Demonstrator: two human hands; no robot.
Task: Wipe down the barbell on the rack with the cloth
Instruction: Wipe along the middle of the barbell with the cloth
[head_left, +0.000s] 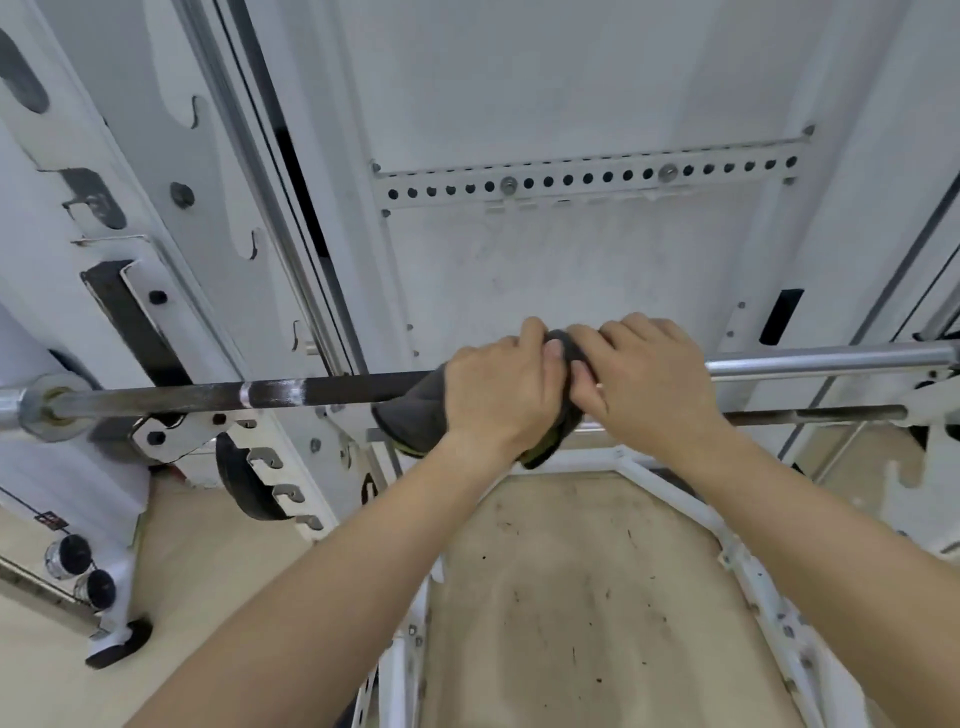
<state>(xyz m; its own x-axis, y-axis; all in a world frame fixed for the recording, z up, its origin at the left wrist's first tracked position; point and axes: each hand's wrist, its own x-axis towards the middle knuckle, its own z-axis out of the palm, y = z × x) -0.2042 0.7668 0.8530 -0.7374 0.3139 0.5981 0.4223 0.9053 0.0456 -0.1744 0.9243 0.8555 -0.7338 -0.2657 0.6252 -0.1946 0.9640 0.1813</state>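
A long barbell (208, 397) lies across the white rack, dark and worn on the left stretch, shiny chrome on the right. A dark grey cloth (415, 410) with a yellow-green edge is draped over the bar's middle. My left hand (498, 395) presses on the cloth from above, fingers curled over the bar. Right beside it, my right hand (649, 374) grips the cloth's other end on the bar. The two thumbs nearly touch. The bar under the hands is hidden.
White rack uprights (171, 260) with hooks stand at the left. A perforated crossbar (587, 176) runs along the back wall. A second thin rod (821, 414) lies just below the barbell on the right. Below is a white floor frame (691, 509) around a stained beige mat.
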